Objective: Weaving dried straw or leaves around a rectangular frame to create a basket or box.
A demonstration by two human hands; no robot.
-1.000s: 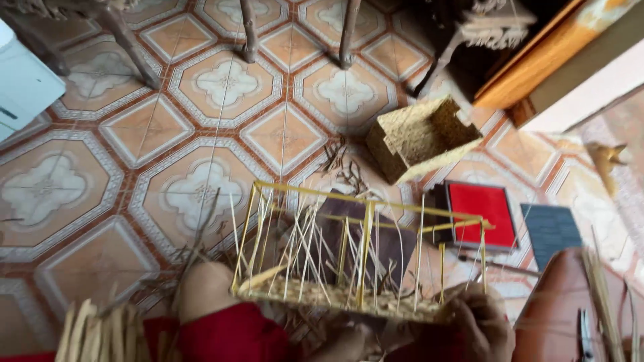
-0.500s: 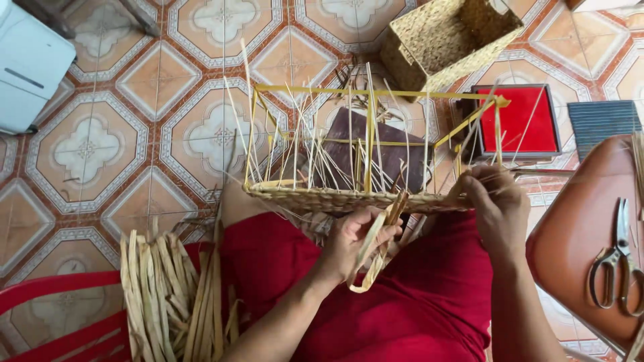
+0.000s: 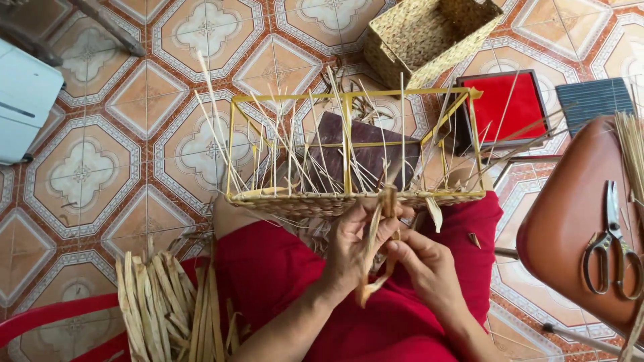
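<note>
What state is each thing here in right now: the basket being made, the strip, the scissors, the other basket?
Frame basket: unfinished, only its bottom band woven, stakes sticking up loose.
Strip: bent, pinched between both hands.
Left hand: gripping the strip.
Right hand: gripping the strip.
Scissors: shut, lying flat on the brown seat.
Woven basket: finished, empty, upright on the floor.
Bundle: loose, unused.

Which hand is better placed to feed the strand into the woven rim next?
Probably the left hand: it grips the flat strand right under the basket frame's woven rim. The right hand holds it lower, near the tail.
</note>
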